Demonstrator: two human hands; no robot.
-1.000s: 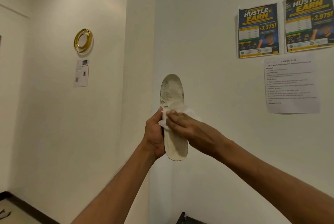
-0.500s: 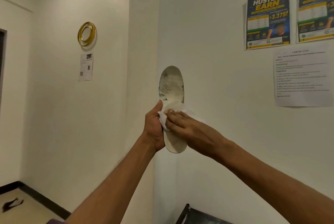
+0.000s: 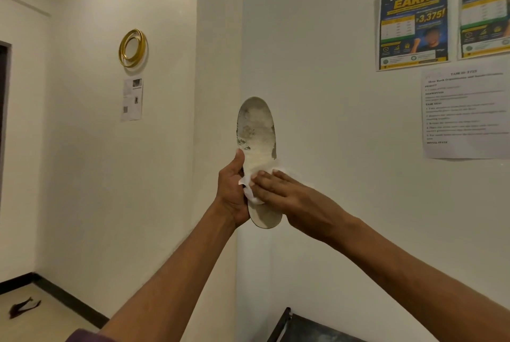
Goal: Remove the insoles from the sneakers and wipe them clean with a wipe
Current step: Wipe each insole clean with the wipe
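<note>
Wipe (image 3: 249,189) under the right hand (image 3: 287,195) has slid down from mid-insole toward the heel, while the left hand (image 3: 231,189) stays clenched around the upright insole (image 3: 256,131), whose grey-stained toe half likely needs more passes.

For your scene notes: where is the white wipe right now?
Head view, centre: the white wipe lies under the right hand, against the dirty white insole.
</note>
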